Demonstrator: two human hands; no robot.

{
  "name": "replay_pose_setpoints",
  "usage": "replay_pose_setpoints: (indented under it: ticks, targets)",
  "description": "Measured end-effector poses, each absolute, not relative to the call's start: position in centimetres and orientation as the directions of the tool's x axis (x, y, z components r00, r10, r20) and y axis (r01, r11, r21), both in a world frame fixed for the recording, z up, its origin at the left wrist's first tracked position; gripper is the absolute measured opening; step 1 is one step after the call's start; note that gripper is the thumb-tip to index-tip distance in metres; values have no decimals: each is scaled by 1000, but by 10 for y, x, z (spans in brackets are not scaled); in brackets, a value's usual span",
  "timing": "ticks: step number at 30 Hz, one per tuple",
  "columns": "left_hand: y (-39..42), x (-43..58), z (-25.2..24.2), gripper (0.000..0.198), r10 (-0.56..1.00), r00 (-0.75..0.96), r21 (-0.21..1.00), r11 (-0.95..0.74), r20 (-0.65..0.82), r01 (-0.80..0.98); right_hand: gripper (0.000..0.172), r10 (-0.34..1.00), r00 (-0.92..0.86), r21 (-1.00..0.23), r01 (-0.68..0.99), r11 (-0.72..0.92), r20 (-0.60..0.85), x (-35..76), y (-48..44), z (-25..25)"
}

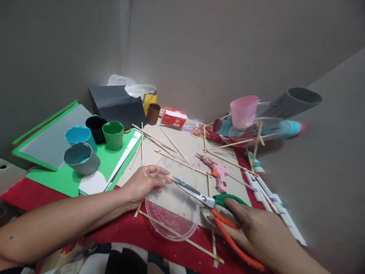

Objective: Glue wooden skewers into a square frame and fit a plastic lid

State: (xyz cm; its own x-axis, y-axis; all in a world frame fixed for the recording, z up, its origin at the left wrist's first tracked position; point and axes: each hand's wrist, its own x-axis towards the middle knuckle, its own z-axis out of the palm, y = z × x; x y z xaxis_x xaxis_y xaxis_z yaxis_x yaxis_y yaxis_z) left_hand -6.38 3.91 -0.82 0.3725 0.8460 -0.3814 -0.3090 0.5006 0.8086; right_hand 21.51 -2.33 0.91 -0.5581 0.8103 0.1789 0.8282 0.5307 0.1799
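Observation:
My left hand [144,184] pinches the edge of a clear round plastic lid [172,222], holding it tilted above the board. In my right hand [253,226] are scissors [203,198] with one green and one orange handle loop. Their blades lie at the lid close to my left fingertips; whether they are cutting into it I cannot tell. Beneath the lid is a square frame of thin wooden sticks [178,230], joined at the corners. A pink hot glue gun [216,171] rests on the board just beyond the scissors.
Blue [82,137], grey [82,158], black and green cups stand on green sheets at left. Loose sticks [155,140] and a red-and-white box [173,118] lie behind. At right are a stick structure [236,144], a pink cup [244,111], a grey tube [288,104] and several markers [273,203].

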Motion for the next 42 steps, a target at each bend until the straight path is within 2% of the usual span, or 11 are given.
replay_pose_setpoints:
  ticks: [6,13,23,25,27,32,34,37,42]
  targets:
    - [39,-65,-7,24,859,365,843,466,-359,-267,35,835,-541,98,841,532,104,218,-27,4]
    - [43,-65,-8,24,843,382,820,497,-379,-284,32,815,-562,80,827,556,144,220,-27,-3]
    - [52,-70,-12,25,754,504,761,596,-421,-256,31,805,-568,45,821,569,174,230,-24,-5]
    - [52,-70,-10,24,743,519,747,611,-424,-264,30,817,-550,-11,828,560,176,230,-24,-5]
    - [52,-70,-6,25,740,523,738,616,-423,-275,30,846,-508,-118,841,528,160,227,-24,-5]
    - [49,-68,1,21,745,527,726,616,-409,-307,30,917,-398,-453,821,348,-16,218,-24,-2]
    - [47,-68,1,20,741,538,716,620,-402,-321,28,922,-382,-509,807,299,-64,217,-24,1]
    - [46,-68,-1,24,761,526,742,590,-379,-318,24,924,-380,-428,843,325,-48,217,-26,7]
    - [47,-69,-6,25,798,483,787,538,-361,-301,30,885,-438,-105,883,457,160,219,-28,15]
